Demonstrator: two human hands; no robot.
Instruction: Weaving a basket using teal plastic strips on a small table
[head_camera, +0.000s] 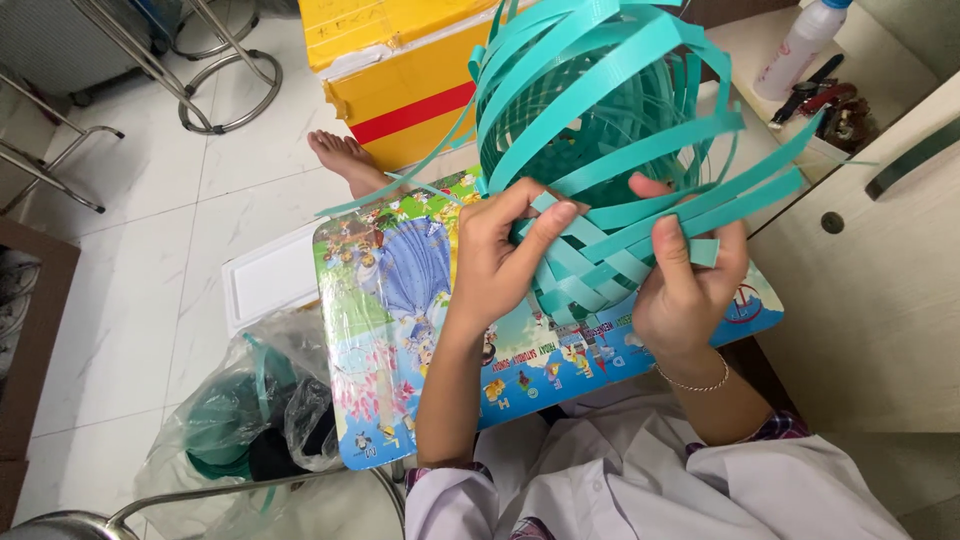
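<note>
Free passage was left over the bare white floor tiles (170, 230) to the left. The right side was closed off by a beige cabinet (870, 300), and the way ahead was blocked by a yellow box (400, 70) and loose teal strips (600, 90).

The floor (150, 220) is laid with glossy white tiles. Metal chair legs (215, 95) are seen at the upper left, and a dark wooden edge (30, 340) at the left. A beige cabinet (870, 300) is set at the right. Daylight is reflected in the tiles.
</note>
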